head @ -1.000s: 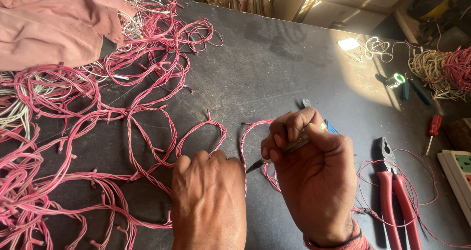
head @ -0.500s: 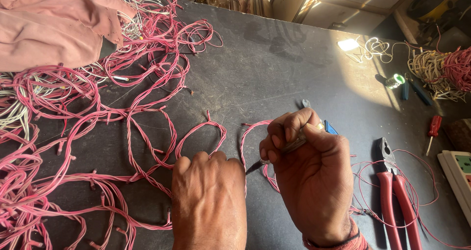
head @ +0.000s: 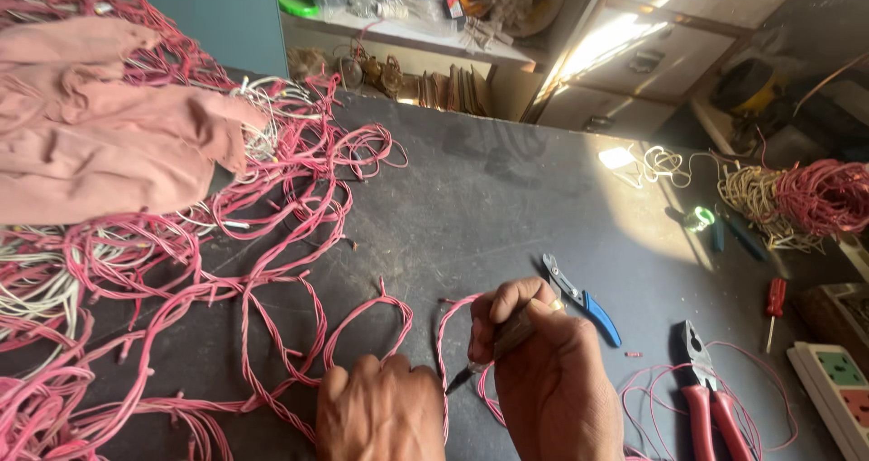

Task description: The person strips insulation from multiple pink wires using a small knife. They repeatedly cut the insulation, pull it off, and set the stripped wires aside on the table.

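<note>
At the near edge of a dark workbench, the left hand lies knuckles up, pressing a pink twisted wire; whether its fingers pinch it cannot be told. The right hand is closed round a small dark-tipped tool, its point at the wire. Since a second ago the hands have barely shifted, so the same spot remains under work. Blue-handled cutters lie just beside. A white power strip with coloured panels sits at the right corner.
</note>
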